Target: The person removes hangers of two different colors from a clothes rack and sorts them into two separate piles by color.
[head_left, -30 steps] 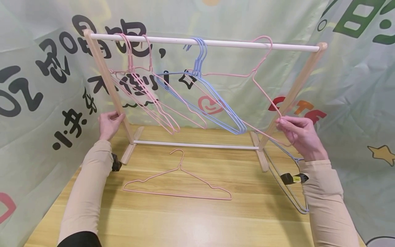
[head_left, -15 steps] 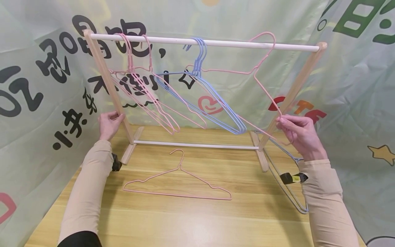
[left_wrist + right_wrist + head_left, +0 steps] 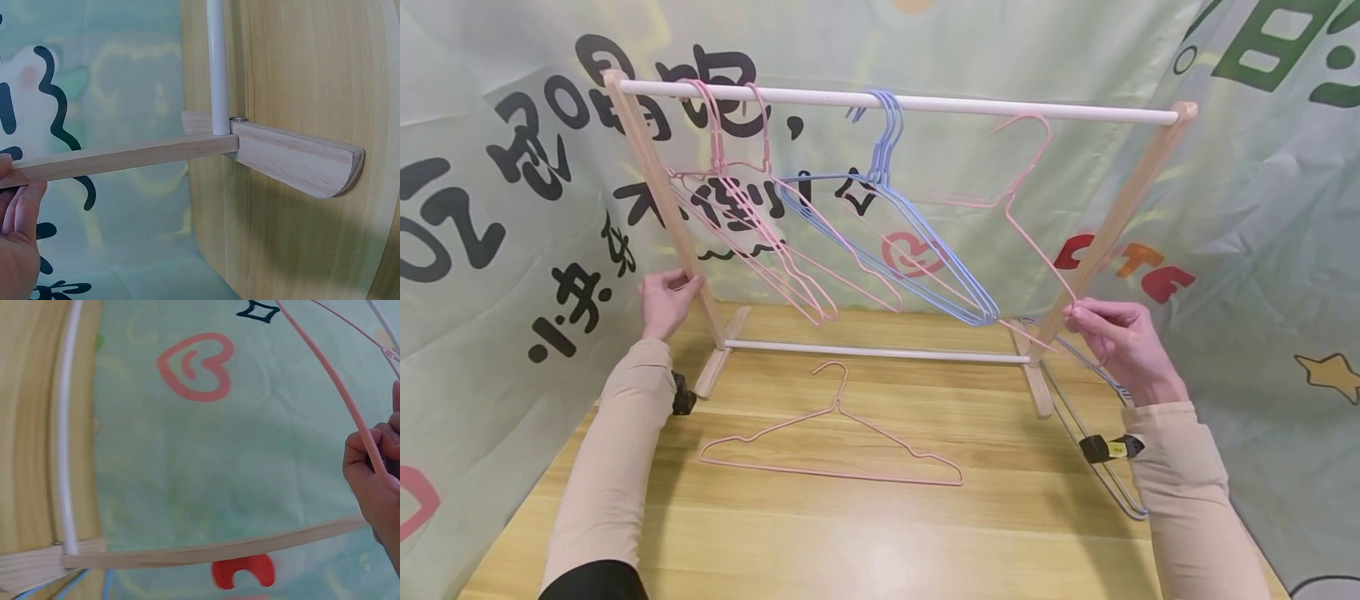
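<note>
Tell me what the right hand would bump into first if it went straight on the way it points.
The right hand, pinching a pink hanger, would probably meet the right wooden post, just ahead in the head view; depth there is unclear.

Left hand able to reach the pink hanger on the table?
Probably yes: nothing covers that pink hanger, but the left hand would likely need to release the rack's left post first.

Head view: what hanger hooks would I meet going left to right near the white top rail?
Hanging pink hooks, hanging blue hooks, then the hook of the pink hanger held in the right hand.
</note>
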A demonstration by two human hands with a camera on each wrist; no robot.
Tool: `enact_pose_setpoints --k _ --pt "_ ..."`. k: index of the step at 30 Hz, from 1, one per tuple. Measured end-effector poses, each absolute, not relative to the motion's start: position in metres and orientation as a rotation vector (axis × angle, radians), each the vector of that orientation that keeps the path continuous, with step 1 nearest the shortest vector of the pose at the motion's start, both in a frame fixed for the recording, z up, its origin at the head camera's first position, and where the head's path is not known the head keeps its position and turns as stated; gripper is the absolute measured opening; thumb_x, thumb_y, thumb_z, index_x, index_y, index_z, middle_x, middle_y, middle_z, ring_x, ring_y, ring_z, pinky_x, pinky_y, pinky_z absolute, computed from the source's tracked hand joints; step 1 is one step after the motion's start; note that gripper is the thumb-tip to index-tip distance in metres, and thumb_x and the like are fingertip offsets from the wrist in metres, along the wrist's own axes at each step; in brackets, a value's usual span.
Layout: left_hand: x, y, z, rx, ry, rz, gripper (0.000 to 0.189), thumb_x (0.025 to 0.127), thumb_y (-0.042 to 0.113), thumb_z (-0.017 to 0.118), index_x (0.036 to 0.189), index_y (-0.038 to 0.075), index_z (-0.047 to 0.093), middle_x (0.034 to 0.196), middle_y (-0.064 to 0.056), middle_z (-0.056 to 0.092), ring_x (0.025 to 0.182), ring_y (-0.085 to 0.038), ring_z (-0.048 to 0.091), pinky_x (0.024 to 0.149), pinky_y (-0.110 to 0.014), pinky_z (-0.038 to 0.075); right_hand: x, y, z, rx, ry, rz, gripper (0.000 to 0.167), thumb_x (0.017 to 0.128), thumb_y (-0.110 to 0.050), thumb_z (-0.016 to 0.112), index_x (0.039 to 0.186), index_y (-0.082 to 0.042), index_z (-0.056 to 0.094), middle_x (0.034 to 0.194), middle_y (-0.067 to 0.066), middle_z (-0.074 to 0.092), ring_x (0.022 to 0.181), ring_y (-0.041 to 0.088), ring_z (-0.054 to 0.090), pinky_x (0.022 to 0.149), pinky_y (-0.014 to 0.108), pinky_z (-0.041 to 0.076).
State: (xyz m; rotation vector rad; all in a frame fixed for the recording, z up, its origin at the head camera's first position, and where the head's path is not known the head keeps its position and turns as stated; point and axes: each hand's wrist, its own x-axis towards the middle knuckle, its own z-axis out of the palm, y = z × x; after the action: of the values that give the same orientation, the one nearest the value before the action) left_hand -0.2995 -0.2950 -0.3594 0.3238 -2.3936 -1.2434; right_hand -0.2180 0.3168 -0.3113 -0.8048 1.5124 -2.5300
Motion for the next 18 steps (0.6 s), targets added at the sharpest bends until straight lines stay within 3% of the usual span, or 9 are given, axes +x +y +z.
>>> enact_pose_setpoints --k 4,12,18 --pt "-0.299 -0.295 -0.359 0.323 -2.393 -1.24 0.039 0.095 0.027 0.067 0.126 0.004 0.069 0.122 -0.017 0.07 0.111 -0.013 0.07 0.103 -0.031 0.052 -0.215 0.32 -0.331 -0.766 1.555 -2.523 0.036 0.098 0.018 0.042 0.108 0.007 0.075 0.097 0.013 0.079 0.086 0.017 0.073 0.084 0.023 0.059" --pt "-0.302 -0.294 -0.359 0.321 -2.404 -1.244 0.04 0.096 0.027 0.067 0.128 0.004 0.068 0.124 -0.018 0.069 0.121 -0.032 0.066 0.105 -0.038 0.052 -0.206 0.328 -0.373 -0.632 1.631 -2.391 0.04 0.1 0.013 0.041 0.107 -0.002 0.078 0.1 0.002 0.08 0.089 0.008 0.072 0.083 0.017 0.058" --pt "-0.3 -0.293 -0.359 0.323 -2.395 -1.26 0.04 0.096 0.028 0.066 0.128 0.003 0.068 0.124 -0.018 0.069 0.121 -0.032 0.066 0.106 -0.038 0.051 -0.203 0.33 -0.402 -0.61 1.724 -2.2 0.041 0.102 0.009 0.042 0.108 -0.008 0.079 0.089 -0.006 0.076 0.077 0.002 0.065 0.081 0.018 0.055"
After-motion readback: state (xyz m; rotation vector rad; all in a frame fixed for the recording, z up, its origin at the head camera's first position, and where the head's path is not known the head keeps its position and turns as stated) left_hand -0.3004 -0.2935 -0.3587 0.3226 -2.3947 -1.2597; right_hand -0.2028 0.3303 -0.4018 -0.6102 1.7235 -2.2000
